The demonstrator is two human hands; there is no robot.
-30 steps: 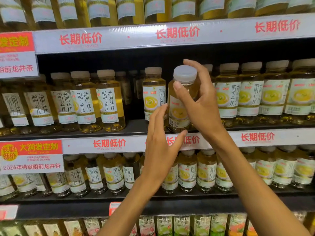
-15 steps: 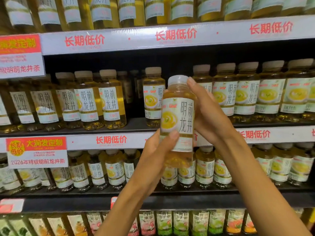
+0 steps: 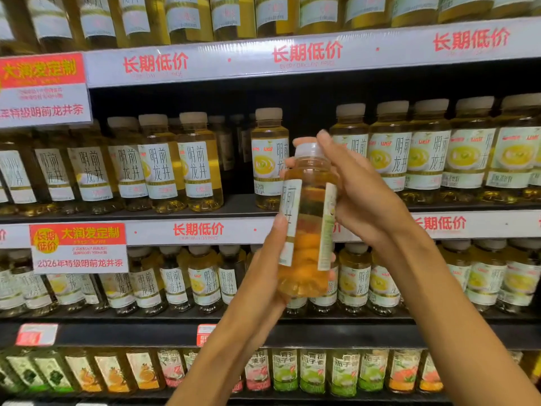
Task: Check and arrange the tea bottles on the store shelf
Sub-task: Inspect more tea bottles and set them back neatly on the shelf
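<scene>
I hold one tea bottle (image 3: 308, 221) upright in front of the shelves, yellow tea inside, pale cap on top. Its white label gap faces me, so the clear side shows. My right hand (image 3: 360, 194) grips the neck and upper body from the right, a fingertip over the cap. My left hand (image 3: 263, 276) cups the lower part from the left, thumb on the label edge. On the middle shelf (image 3: 234, 205) a single bottle (image 3: 268, 159) stands beside an open slot.
Rows of the same tea bottles fill the middle shelf to the left (image 3: 164, 162) and right (image 3: 430, 150), the shelf above, and the lower shelf (image 3: 205, 279). Coloured drink bottles (image 3: 313, 370) line the bottom row. Red and white price signs (image 3: 79, 247) hang at the left.
The bottle came off the middle shelf toward me and was turned, its label front swinging away. My left hand closed round its lower part. The view has moved closer.
</scene>
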